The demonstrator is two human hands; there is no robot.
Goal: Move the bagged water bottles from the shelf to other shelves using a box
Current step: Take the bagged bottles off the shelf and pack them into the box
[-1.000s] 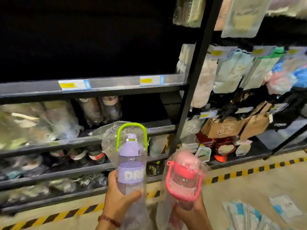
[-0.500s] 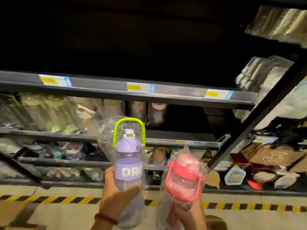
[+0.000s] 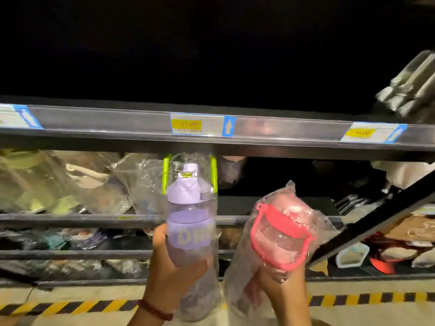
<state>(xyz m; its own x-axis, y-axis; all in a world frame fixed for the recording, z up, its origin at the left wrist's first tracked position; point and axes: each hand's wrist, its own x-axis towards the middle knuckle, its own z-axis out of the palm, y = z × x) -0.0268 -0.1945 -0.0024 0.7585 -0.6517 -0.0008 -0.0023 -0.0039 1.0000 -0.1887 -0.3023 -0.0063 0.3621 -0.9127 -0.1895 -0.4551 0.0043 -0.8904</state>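
Note:
My left hand (image 3: 175,271) grips a bagged purple water bottle (image 3: 189,212) with a green carry loop, held upright; the loop's top reaches the underside of the upper shelf rail (image 3: 282,130). My right hand (image 3: 281,292) holds a bagged clear bottle with a pink lid and strap (image 3: 281,234), tilted to the right. Both bottles are in front of the middle shelf (image 3: 270,208), whose right part is dark and bare. Several other bagged bottles (image 3: 70,182) stand on that shelf's left side. No box is in view.
Price labels (image 3: 202,124) sit on the upper rail. Lower shelves (image 3: 70,254) hold more wrapped goods. A black upright post (image 3: 376,222) slants at the right, with bags and packets beyond it. Yellow-black floor tape (image 3: 70,307) runs along the shelf base.
Both bottles have come up and closer to the shelving; the purple bottle's loop now meets the upper rail. My view has moved closer to the shelves.

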